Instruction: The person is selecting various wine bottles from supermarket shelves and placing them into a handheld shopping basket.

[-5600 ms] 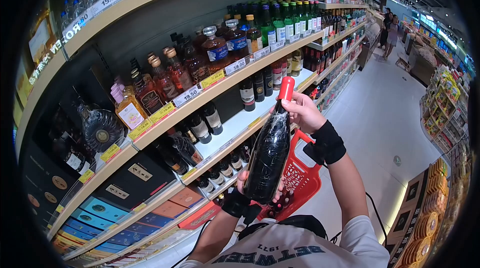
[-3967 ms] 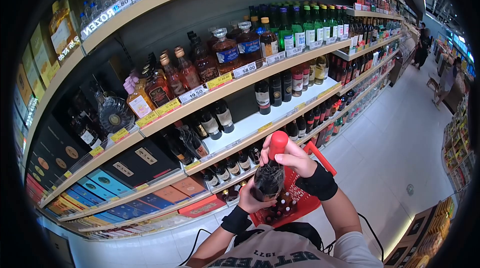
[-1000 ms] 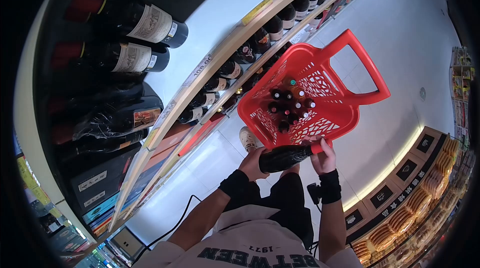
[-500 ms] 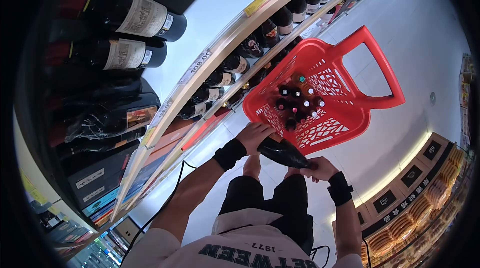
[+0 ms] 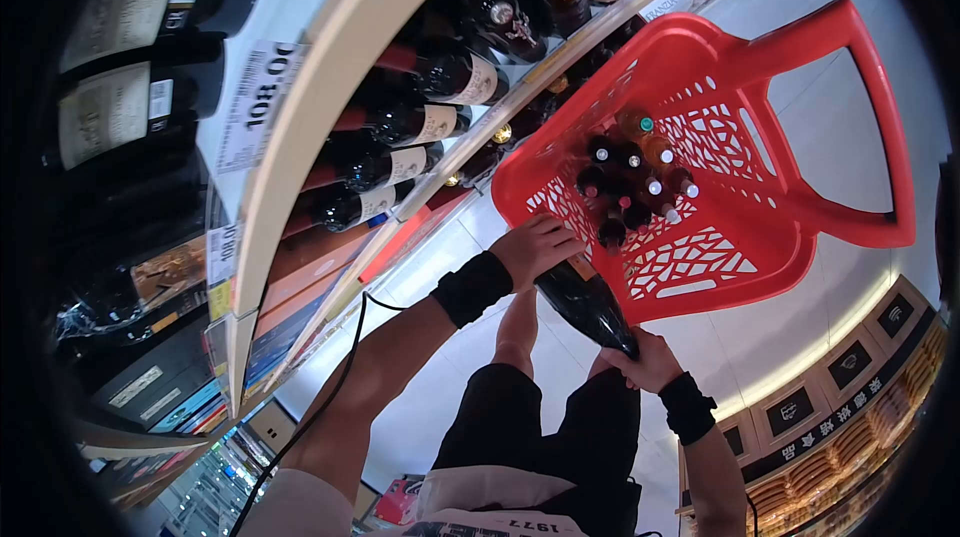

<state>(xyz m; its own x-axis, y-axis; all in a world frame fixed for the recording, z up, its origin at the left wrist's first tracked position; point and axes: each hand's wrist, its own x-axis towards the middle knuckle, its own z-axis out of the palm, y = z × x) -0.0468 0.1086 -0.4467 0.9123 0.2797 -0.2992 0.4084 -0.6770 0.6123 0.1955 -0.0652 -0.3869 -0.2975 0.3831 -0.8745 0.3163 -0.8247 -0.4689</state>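
A dark bottle [image 5: 588, 307] lies slantwise between my two hands, just in front of the near side of the red basket [image 5: 690, 297]. My left hand [image 5: 538, 253] is wrapped round its thick end, near a brown label. My right hand [image 5: 643, 361] grips its neck end. Inside the basket, several upright bottles [image 5: 625, 177] stand close together, their caps white, red and green. The fingers of both hands are closed on the held bottle.
At the left, shelves [image 5: 330, 27] with a price tag [image 5: 262, 102] hold lying wine bottles [image 5: 385, 167]. Boxes [image 5: 140, 377] sit lower down. The basket's red handle [image 5: 885, 117] points right. A curved display counter [image 5: 800, 407] stands at the lower right.
The view has come closer to the basket and shelves, which appear larger. The held bottle is tilted more steeply, its neck end lower. Both hands keep hold of it.
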